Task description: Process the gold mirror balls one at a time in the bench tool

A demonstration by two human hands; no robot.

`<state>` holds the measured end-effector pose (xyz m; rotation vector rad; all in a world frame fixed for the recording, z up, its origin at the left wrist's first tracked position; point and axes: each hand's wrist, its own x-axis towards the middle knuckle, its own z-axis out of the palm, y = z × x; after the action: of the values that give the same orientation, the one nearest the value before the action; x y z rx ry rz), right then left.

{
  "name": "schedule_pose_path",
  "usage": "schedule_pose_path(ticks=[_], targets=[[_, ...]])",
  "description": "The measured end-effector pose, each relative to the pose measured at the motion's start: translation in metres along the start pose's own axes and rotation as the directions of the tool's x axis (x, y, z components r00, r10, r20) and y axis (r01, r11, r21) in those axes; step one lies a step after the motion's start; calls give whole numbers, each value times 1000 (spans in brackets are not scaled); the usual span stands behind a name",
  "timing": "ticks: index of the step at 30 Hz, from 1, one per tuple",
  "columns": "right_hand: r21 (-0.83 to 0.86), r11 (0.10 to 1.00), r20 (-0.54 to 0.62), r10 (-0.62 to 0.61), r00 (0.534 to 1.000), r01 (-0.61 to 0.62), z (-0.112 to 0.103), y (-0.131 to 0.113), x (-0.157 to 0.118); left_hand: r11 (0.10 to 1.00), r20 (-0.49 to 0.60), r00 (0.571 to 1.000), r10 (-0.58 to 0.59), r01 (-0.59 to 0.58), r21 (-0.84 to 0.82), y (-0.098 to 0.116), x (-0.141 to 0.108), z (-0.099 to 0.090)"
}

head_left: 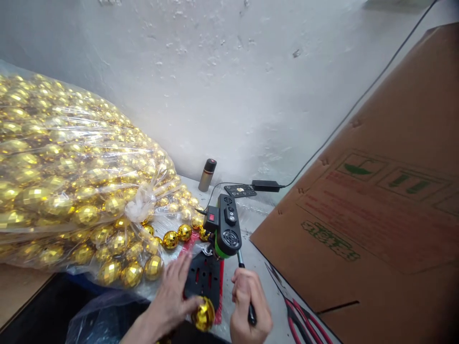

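My right hand (249, 306) is wrapped round the black handle of a lever on a small black and green machine (228, 224) with a red switch. My left hand (172, 294) has its fingers spread beside the machine's black slotted base (203, 277). A large gold faceted ball (203, 314) is at my left thumb, over the near end of the base; whether the thumb presses it is unclear. A string of gold balls (170, 240) runs from the big clear bag (89, 186) to the machine's left side.
A large cardboard box (376, 191) stands at the right, with red-handled scissors (304, 325) by its near edge. Behind the machine are a dark-capped bottle (207, 176), a patterned black card (240, 191) and a power adapter (266, 186) with its cable. A wall rises behind.
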<state>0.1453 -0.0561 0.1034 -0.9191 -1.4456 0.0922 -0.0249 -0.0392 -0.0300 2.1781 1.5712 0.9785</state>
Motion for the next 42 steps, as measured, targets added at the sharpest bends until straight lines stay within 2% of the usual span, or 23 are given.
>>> schedule_pose_path(ticks=[2, 3, 5, 8, 11, 14, 16, 18, 20, 22, 28, 31, 33, 35, 37, 39, 42], targets=[[5, 1000, -3, -24, 1000, 24, 1, 4, -8, 986, -117, 988, -99, 114, 126, -9, 24, -21], [9, 999, -8, -30, 1000, 31, 1, 6, -10, 965, -136, 979, -153, 177, 194, -13, 39, -30], [9, 1000, -9, -30, 1000, 30, 1, 6, -12, 920, -83, 964, -252, 265, 289, -20, 66, -45], [6, 999, 7, -39, 999, 39, -1, 5, -9, 911, -13, 960, -281, 271, 312, -23, 88, -53], [17, 999, 11, -49, 999, 49, -2, 0, -3, 953, 4, 965, -261, 257, 162, -17, 87, -57], [31, 999, -9, 7, 1000, -6, -1, -8, 7, 941, 36, 959, -279, 281, -190, -5, 73, -60], [36, 998, -17, 57, 998, -56, 0, -13, 15, 864, 113, 945, -308, 327, -382, 3, 61, -57], [30, 996, -21, 87, 996, -87, 1, -17, 23, 792, 198, 924, -327, 382, -476, 11, 50, -50], [14, 996, -21, 85, 996, -85, 1, -20, 29, 770, 254, 908, -333, 417, -482, 18, 42, -39], [-1, 998, -9, 70, 998, -70, 0, -21, 31, 799, 271, 909, -317, 410, -440, 23, 39, -27], [-18, 999, 35, 40, 999, -40, -4, -20, 26, 924, 144, 967, -208, 243, -297, 28, 38, -1], [-20, 999, 43, 40, 998, -39, -5, -19, 24, 936, 65, 983, -170, 182, -302, 26, 38, 6], [-23, 999, 39, 36, 999, -35, -4, -19, 23, 917, 59, 979, -196, 205, -342, 23, 38, 7], [-24, 999, 35, 33, 999, -33, -4, -19, 23, 860, 104, 954, -281, 298, -415, 18, 38, 4], [-16, 999, 41, 31, 999, -30, -4, -20, 23, 740, 168, 907, -387, 414, -530, 12, 37, -3], [-10, 999, 46, 32, 998, -32, -4, -21, 24, 541, 269, 845, -462, 509, -670, 7, 33, -13], [-17, 1000, 45, 20, 999, -19, -4, -21, 26, 183, 453, 760, -466, 583, -791, 7, 23, -29]])
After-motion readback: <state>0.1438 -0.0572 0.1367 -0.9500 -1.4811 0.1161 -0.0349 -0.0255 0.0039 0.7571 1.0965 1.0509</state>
